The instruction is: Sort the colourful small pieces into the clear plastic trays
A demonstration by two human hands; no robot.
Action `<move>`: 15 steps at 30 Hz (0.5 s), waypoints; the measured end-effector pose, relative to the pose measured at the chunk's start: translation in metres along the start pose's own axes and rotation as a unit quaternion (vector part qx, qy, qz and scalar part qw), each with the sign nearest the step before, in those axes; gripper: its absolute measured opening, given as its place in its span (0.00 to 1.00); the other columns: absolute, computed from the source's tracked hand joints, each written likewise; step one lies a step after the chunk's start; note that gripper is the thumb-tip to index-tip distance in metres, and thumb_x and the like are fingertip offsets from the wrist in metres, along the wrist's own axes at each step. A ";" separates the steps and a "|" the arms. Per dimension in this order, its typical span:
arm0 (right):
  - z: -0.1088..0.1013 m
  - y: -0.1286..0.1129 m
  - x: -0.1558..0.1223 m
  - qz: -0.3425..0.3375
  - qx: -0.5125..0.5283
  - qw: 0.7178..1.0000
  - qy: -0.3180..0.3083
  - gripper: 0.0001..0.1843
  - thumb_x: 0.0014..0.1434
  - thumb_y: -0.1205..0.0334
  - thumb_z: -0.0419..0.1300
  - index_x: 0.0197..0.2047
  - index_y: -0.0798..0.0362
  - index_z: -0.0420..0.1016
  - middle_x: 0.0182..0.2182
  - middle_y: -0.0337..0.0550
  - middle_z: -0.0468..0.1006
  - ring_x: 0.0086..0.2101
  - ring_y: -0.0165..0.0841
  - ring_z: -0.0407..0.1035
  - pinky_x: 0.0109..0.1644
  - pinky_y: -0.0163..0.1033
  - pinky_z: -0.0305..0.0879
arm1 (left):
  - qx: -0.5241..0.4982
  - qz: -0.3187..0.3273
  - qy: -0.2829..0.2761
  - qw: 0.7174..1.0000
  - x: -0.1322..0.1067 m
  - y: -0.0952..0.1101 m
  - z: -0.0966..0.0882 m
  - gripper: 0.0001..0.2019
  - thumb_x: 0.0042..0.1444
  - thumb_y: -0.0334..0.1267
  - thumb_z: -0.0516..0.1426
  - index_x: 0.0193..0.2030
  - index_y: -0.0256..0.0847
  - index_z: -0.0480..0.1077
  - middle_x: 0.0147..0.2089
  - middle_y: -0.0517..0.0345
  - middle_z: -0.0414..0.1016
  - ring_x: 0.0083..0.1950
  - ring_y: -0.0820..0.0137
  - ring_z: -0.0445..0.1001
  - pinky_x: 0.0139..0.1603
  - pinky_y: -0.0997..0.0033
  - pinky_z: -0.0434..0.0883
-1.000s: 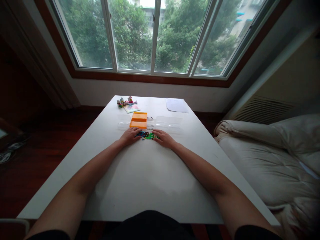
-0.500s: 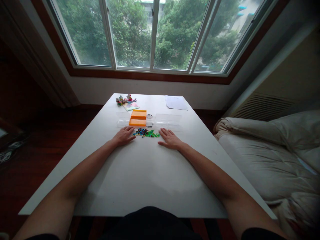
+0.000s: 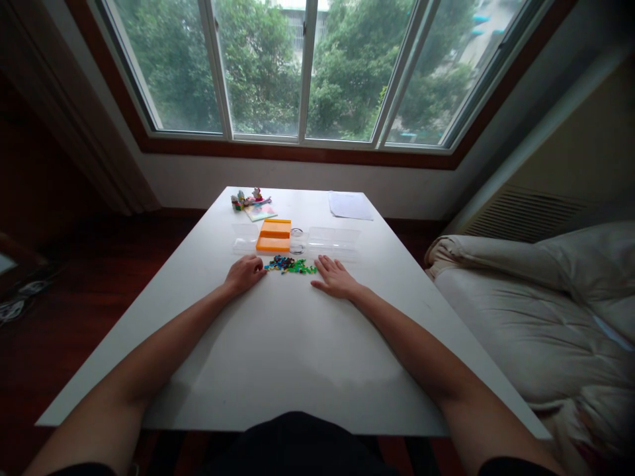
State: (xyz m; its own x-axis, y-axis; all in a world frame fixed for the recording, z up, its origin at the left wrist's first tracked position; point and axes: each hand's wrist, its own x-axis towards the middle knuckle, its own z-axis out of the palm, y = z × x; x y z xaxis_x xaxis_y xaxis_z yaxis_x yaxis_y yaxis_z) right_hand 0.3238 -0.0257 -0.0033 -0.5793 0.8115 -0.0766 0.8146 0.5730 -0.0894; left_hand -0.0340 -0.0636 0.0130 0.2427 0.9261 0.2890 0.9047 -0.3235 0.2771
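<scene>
A small heap of tiny coloured bricks [image 3: 292,266], green, blue and dark, lies on the white table [image 3: 278,350]. My left hand [image 3: 243,274] rests just left of the heap with its fingers curled under; whether it holds anything is hidden. My right hand [image 3: 335,276] lies flat on the table right of the heap, fingers stretched out, holding nothing. Just behind the heap stand an orange tray [image 3: 274,236] and clear plastic boxes [image 3: 333,238].
At the table's far left sit a small built toy model [image 3: 248,197] and a coloured booklet [image 3: 260,211]; a white sheet of paper [image 3: 350,205] lies far right. A bed with pale bedding [image 3: 546,311] runs along the right. Windows face me.
Both hands have pulled apart from the brick heap, which they covered a second ago. The left hand's fingers have since curled in; the right hand stays flat.
</scene>
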 end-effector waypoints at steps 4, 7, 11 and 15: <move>-0.001 -0.002 0.000 0.002 0.000 1.000 -0.001 0.53 0.62 0.24 0.32 0.77 0.53 0.37 0.74 0.47 0.32 0.73 0.43 0.28 0.76 0.53 0.30 | -0.010 -0.014 -0.002 1.000 0.012 -0.002 0.005 0.11 0.60 0.47 0.56 0.34 0.44 0.72 0.37 0.55 0.75 0.39 0.64 0.72 0.37 0.66 0.66; -0.002 -0.005 0.001 0.001 -0.001 1.000 0.009 0.52 0.63 0.25 0.32 0.77 0.53 0.39 0.74 0.48 0.34 0.73 0.42 0.29 0.75 0.53 0.30 | -0.015 -0.020 -0.001 1.000 0.018 0.000 0.008 0.11 0.61 0.47 0.55 0.35 0.44 0.73 0.38 0.54 0.76 0.40 0.64 0.72 0.38 0.65 0.66; -0.001 -0.006 0.002 -0.009 -0.001 1.000 0.027 0.51 0.64 0.26 0.33 0.77 0.53 0.40 0.74 0.48 0.37 0.73 0.42 0.32 0.76 0.52 0.30 | -0.014 -0.023 0.009 1.000 0.020 0.001 0.010 0.13 0.63 0.46 0.51 0.39 0.44 0.74 0.39 0.52 0.75 0.43 0.62 0.72 0.43 0.62 0.69; -0.002 -0.005 0.002 -0.019 0.001 0.999 0.026 0.50 0.64 0.26 0.34 0.77 0.53 0.41 0.74 0.49 0.37 0.73 0.43 0.32 0.76 0.53 0.31 | 0.003 0.004 0.002 1.000 0.013 -0.006 0.005 0.18 0.62 0.52 0.51 0.48 0.45 0.75 0.46 0.49 0.73 0.50 0.58 0.70 0.54 0.56 0.69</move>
State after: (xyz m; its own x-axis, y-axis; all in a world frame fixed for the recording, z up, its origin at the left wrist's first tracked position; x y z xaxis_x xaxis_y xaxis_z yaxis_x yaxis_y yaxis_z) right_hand 0.3185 -0.0271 -0.0014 -0.6069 0.7945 -0.0223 0.7925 0.6028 -0.0923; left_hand -0.0343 -0.0487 0.0110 0.2485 0.9227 0.2947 0.9049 -0.3297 0.2693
